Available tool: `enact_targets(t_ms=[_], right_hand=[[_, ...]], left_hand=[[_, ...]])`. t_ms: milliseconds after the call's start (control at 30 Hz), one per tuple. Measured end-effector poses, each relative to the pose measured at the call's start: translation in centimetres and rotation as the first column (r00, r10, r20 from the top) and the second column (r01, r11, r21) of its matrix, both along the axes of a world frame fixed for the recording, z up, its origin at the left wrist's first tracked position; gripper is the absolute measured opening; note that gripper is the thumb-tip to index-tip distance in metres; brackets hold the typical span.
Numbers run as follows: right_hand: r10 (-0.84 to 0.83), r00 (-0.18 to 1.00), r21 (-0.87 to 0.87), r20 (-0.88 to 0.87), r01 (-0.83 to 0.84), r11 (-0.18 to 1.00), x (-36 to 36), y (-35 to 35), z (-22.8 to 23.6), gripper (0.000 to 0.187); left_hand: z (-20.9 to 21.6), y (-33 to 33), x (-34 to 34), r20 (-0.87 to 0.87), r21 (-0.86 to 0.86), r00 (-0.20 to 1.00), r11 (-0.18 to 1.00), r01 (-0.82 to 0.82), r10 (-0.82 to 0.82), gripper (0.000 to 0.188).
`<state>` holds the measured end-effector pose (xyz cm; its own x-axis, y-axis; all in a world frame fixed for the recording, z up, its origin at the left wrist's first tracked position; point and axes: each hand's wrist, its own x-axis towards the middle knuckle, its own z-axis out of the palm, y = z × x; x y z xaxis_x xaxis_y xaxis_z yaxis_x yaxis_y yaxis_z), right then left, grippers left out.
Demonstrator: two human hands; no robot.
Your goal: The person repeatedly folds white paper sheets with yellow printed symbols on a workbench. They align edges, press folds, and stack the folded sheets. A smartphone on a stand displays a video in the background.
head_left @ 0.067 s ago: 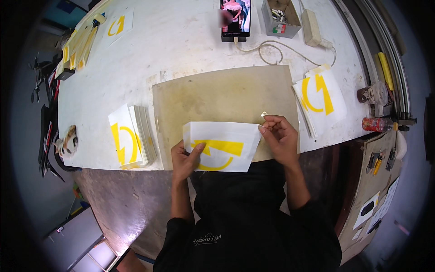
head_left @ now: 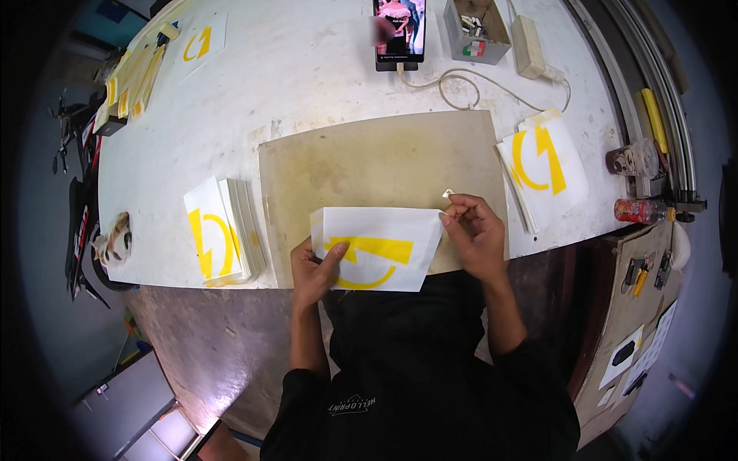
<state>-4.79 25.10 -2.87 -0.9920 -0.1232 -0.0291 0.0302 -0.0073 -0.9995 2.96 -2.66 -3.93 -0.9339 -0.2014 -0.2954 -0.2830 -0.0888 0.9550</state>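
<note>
My left hand [head_left: 314,270] grips the left side of a white printed paper piece [head_left: 377,224], its thumb on top and its other fingers behind. A bold yellow shape covers the paper's lower part, and a fold runs down its left edge. At the paper's upper right corner is my right hand [head_left: 475,230], closed in a pinch with thumb and fingertips. A small shiny, pale piece [head_left: 448,194] sticks out at those fingertips; its kind is unclear. Beneath the paper lies a brownish translucent mat [head_left: 377,157], and the paper's lower edge hangs past the table's front edge.
Left of the mat stands a stack of printed papers [head_left: 244,223]; another stack [head_left: 547,157] lies right. Farther back are a phone [head_left: 400,31] on a cable, a grey box [head_left: 477,34] of small items and a power strip [head_left: 527,48]. A bottle [head_left: 639,210] lies at the right.
</note>
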Motion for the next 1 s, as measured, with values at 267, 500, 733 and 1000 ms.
enact_targets(t_ms=[267,500,733,1000], right_hand=[[0.040,0.927,0.463,-0.372,0.148,0.874,-0.3,-0.7,-0.3,0.036],[0.057,0.885,0.501,-0.462,0.208,0.840,-0.7,-0.7,-1.0,0.035],[0.091,0.993,-0.127,0.072,-0.081,0.989,-1.5,0.6,-0.2,0.036],[0.245,0.967,0.205,0.063,-0.253,0.946,-2.6,0.8,2.0,0.041]], left_hand=[[0.1,0.2,-0.8,-0.010,0.014,1.000,1.000,0.006,-0.006,0.019],[-0.1,0.4,-1.0,-0.015,-0.019,0.999,0.999,-0.039,0.039,0.018],[-0.8,-0.1,-0.8,-0.058,0.089,0.996,0.994,-0.061,0.067,0.017],[-0.2,-0.1,-0.9,-0.031,0.039,0.999,0.999,-0.030,0.031,0.017]])
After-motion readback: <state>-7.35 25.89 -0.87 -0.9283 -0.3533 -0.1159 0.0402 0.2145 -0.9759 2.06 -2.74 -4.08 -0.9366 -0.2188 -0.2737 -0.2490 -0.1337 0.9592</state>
